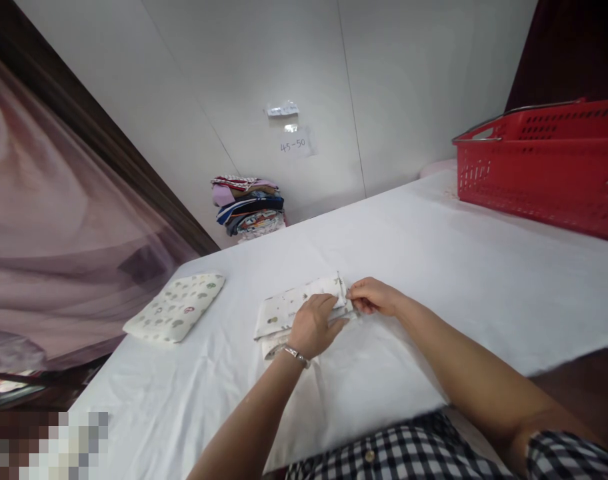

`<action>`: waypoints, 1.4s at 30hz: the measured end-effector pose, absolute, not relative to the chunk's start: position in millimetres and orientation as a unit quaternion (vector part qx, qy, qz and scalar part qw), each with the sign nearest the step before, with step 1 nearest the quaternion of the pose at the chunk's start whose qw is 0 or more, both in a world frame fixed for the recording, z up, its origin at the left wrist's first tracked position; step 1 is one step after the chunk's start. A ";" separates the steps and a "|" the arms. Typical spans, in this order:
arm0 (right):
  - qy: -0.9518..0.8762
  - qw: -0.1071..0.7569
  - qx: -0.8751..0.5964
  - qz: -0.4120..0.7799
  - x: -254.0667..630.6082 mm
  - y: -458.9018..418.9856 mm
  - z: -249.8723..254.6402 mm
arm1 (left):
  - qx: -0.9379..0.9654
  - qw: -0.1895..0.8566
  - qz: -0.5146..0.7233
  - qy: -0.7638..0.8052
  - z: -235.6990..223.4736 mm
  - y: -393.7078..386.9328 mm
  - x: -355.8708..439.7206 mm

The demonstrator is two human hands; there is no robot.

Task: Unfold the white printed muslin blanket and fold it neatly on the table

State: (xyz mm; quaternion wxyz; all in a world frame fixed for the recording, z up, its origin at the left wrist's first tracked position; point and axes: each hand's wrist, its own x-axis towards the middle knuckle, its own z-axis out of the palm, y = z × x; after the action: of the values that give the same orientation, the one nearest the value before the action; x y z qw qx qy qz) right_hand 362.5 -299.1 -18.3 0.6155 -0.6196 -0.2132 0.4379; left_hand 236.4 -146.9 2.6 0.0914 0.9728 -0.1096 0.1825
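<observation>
A folded white cloth (284, 311) with small printed motifs lies in layers on the white-covered table, in front of me. My left hand (311, 325) rests on top of it, fingers stretched out and pressing on its right half. At the cloth's right edge, my right hand (371, 295) has its thumb and fingers pinched together on a corner. To the left lies another folded cloth (179, 308), white with green, grey and red prints, apart from both hands.
A red plastic basket (539, 173) with a metal handle stands at the table's back right. Behind the far edge is a stack of folded fabrics (249, 203) against the wall. A pink curtain (59, 233) hangs at left. White sheeting (409, 227) covers the table.
</observation>
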 end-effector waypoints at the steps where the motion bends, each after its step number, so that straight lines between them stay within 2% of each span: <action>1: -0.218 0.614 -0.616 0.444 363.1 -299.8 -18.2 | 0.973 0.087 0.183 -0.106 1.6 -147.1 236.4; 9: -0.259 0.509 -0.697 0.434 375.7 -312.2 -17.4 | 0.959 0.149 0.239 0.007 -0.9 -142.7 244.6; 16: -0.317 0.424 -0.707 0.469 366.0 -311.9 -11.8 | 0.954 0.137 0.262 -0.043 1.7 -146.3 242.5; 23: -0.292 0.476 -0.706 0.437 356.3 -303.0 -16.5 | 0.969 0.061 0.233 -0.051 4.9 -148.5 240.9; 30: -0.239 0.564 -0.647 0.455 364.0 -302.7 -17.5 | 0.966 0.080 0.238 -0.057 -1.1 -151.8 237.4; 35: -0.248 0.559 -0.615 0.498 364.8 -304.8 -21.4 | 0.962 0.119 0.239 -0.063 -13.9 -158.3 231.0; 42: -0.257 0.529 -0.628 0.510 363.7 -309.2 -18.6 | 0.974 0.038 0.208 -0.076 -17.1 -161.8 227.7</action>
State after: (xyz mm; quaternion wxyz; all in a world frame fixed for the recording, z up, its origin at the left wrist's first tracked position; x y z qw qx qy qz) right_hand 363.7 -309.2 -18.6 0.5285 -0.6278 -0.2573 0.5102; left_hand 227.7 -161.8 -17.1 0.0379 0.9745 -0.0763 0.2076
